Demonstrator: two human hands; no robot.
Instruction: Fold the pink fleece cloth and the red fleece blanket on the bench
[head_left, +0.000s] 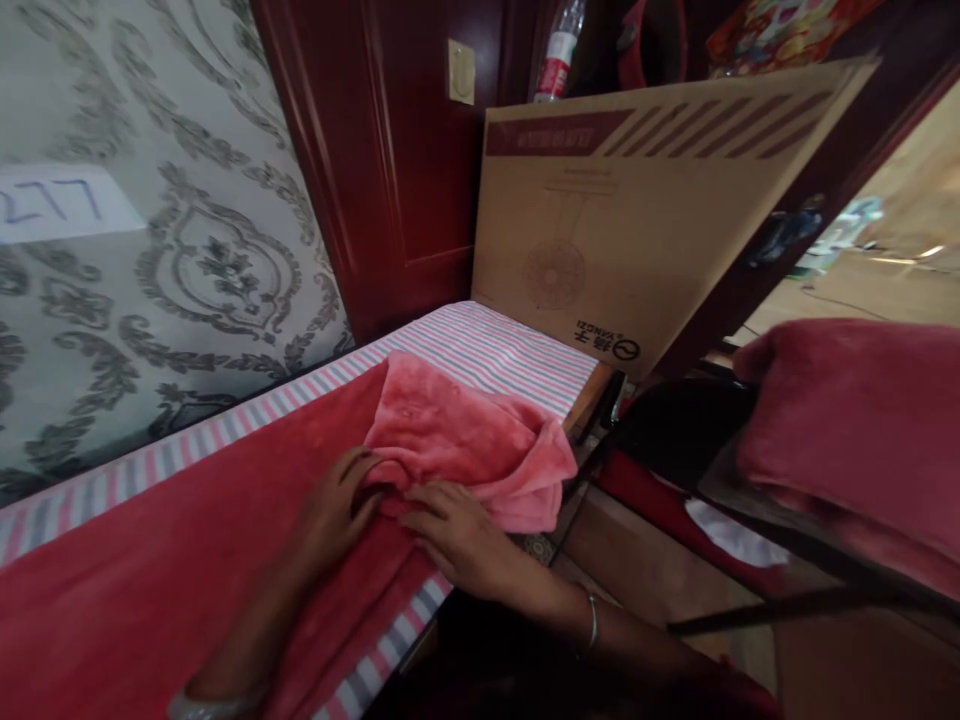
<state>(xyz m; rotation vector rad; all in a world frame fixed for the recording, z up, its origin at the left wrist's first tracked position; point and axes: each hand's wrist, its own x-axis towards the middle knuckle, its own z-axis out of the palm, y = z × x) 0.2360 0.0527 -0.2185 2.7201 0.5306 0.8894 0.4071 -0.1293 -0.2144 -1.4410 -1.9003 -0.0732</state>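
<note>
A pink fleece cloth [457, 435] lies bunched on a bed spread with a red blanket [150, 560] over a pink-and-grey striped sheet [487, 345]. My left hand [341, 505] rests flat on the blanket with its fingers touching the cloth's near left edge. My right hand [465, 540] lies palm down at the cloth's near edge, close to the bed's side, fingers spread on the fabric. Whether either hand pinches the cloth is not clear.
A large cardboard box [645, 210] stands on edge at the far end of the bed. Patterned wallpaper [150, 260] with a paper label runs along the left. A chair with a folded red blanket [862, 430] sits right of the bed. A bottle [559, 50] stands behind the box.
</note>
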